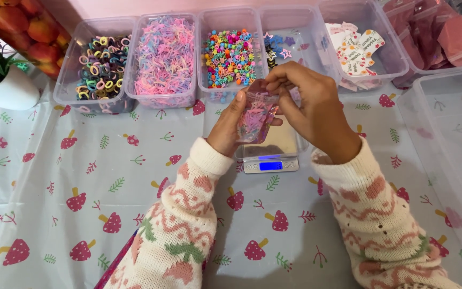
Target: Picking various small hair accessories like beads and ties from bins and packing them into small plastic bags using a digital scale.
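Observation:
A small clear pink pouch (pixel 256 115) with pastel bits inside is held upright above a small silver digital scale (pixel 271 159). My left hand (pixel 229 128) grips the pouch from the left side and below. At the pouch's top edge, my right hand (pixel 311 107) pinches its opening with curled fingers. Both arms wear cream knitted sleeves with a pink and green pattern.
Along the far edge stand clear tubs: hair ties (pixel 100 67), pink and pastel bands (pixel 164 53), colourful beads (pixel 229 56), star pieces (pixel 287 45), printed tags (pixel 356 48), pink pouches (pixel 434 32). An empty clear bin (pixel 450 139) sits right. A white potted plant (pixel 4 85) is left.

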